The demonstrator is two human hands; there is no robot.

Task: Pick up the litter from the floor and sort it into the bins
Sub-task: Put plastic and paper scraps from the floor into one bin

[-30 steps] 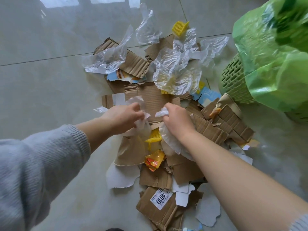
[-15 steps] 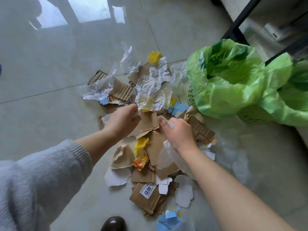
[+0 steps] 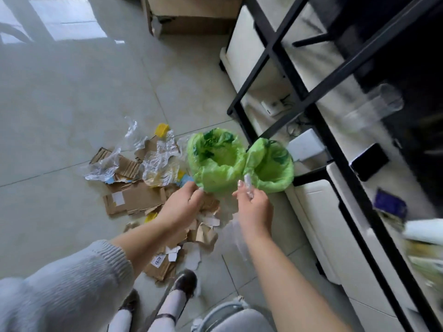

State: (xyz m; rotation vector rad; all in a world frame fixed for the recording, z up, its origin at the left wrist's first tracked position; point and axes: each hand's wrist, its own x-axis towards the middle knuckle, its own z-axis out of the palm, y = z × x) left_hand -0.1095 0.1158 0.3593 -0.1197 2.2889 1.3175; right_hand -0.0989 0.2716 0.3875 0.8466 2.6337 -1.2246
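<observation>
Litter lies in a heap on the tiled floor: torn cardboard (image 3: 134, 200), crumpled clear plastic (image 3: 158, 159), white paper scraps (image 3: 211, 221) and a yellow piece (image 3: 162, 129). Two bins lined with green bags stand side by side to the right of it, the left bin (image 3: 215, 161) and the right bin (image 3: 271, 164). My right hand (image 3: 254, 209) grips a sheet of clear plastic film (image 3: 233, 238) that hangs below it, just in front of the bins. My left hand (image 3: 182, 207) is raised over the heap with curled fingers, and a small pale scrap (image 3: 201, 188) shows at the fingertips.
A black metal frame (image 3: 299, 92) and white cabinets (image 3: 335, 236) run along the right, close behind the bins. A cardboard box (image 3: 191, 15) stands at the far end. My dark shoes (image 3: 184, 281) are at the heap's near edge. Bare tiles stretch to the left.
Both hands have risen from the heap and moved right towards the bins, the right one carrying the clear film. The view has pulled back and now shows both bins and the shelving.
</observation>
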